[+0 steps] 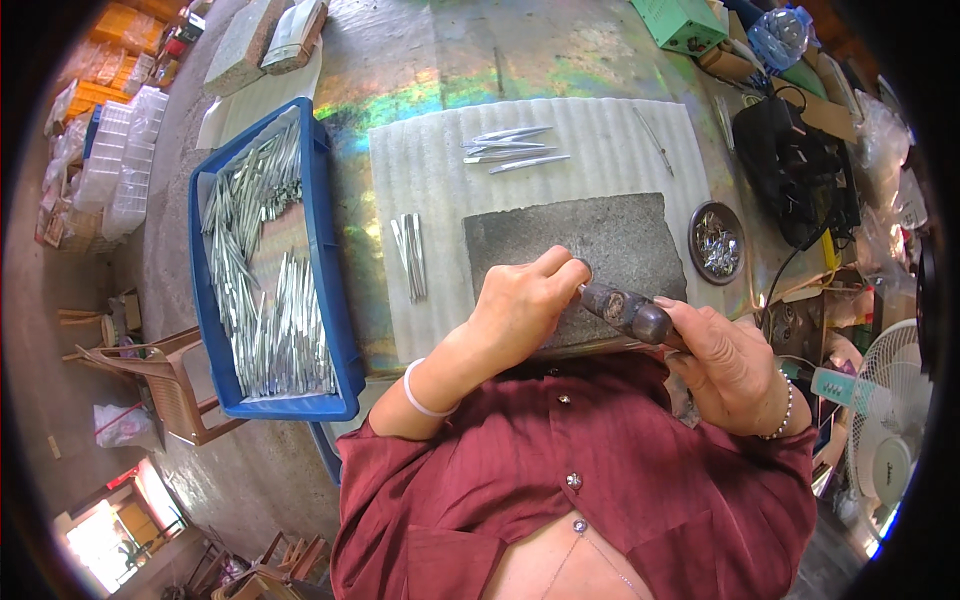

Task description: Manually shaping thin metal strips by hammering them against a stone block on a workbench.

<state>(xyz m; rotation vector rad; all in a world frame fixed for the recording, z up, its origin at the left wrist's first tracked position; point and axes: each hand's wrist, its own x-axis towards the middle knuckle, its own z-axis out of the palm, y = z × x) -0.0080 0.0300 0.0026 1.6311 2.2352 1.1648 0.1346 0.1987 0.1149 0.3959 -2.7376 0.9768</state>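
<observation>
My left hand (520, 305) rests on the grey stone block (620, 240), its fingers pinched together at the block's near edge; what they pinch is hidden. My right hand (725, 365) grips a dark, worn hammer (625, 310), whose head lies right beside the left fingertips. The block sits on a white ribbed foam sheet (440, 170). A small bundle of metal strips (410, 255) lies left of the block, and several pointed metal pieces (510, 148) lie beyond it.
A blue plastic tray (325, 240) full of several silver metal strips stands at the left. A round dish (717, 243) of small metal bits sits right of the block. Black device (795, 170), green box (680, 22) and fan (885, 440) crowd the right side.
</observation>
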